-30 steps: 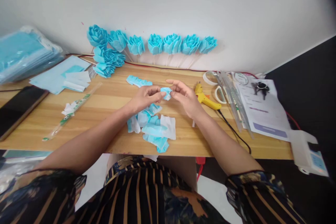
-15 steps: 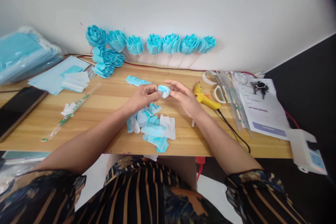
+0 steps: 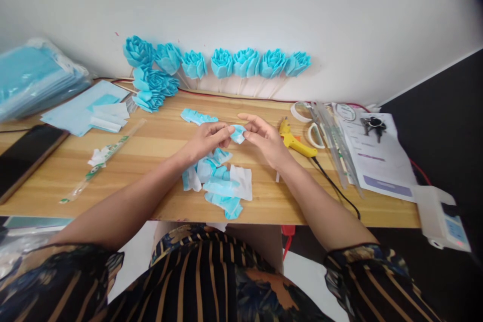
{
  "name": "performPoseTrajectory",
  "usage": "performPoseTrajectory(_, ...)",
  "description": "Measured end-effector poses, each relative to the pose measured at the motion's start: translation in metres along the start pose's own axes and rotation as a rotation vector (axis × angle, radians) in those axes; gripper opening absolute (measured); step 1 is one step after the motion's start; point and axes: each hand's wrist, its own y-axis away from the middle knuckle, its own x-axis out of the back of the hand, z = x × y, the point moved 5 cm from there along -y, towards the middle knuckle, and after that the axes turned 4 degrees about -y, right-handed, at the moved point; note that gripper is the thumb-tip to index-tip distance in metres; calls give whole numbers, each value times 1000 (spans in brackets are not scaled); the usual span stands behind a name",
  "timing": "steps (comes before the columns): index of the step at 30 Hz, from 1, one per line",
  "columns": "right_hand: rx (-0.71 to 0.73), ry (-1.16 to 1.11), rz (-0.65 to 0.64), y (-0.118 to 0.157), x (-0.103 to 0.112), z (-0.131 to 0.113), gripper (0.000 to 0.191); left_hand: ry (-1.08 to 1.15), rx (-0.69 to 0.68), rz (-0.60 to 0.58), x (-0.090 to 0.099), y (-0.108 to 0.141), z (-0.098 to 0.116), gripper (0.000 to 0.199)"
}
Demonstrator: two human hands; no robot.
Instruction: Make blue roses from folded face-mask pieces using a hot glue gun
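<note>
blue-and-white piece (image 3: 237, 134) was held over the table (image 3: 151, 146) between both hands; the left hand (image 3: 211, 138) pinched its nine o'clock edge, thumb against finger; the right hand (image 3: 266, 143) seemed to pinch the three o'clock edge, its uppermost finger spread away; blue flowers (image 3: 222, 63) near twelve o'clock looked finished, so much seemed done; this piece appeared only partly shaped, and loose pieces (image 3: 222, 188) toward seven o'clock lay unassembled; its paler, narrower end seemed to point near five o'clock; fingers hid the edges, so its long axis was uncertain.
</note>
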Motion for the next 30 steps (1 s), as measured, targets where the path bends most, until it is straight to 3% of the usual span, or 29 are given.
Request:
performPoseTrajectory(11,40,65,-74,0,-4,4,53,136,-22,69,0,-2,-6,38)
performPoseTrajectory(24,80,132,-89,2,-4,5,57,138,-14,186,6,-3,-7,26)
performPoseTrajectory(30,105,86,13,1,0,-2,52,189,5,233,10,-4,-9,28)
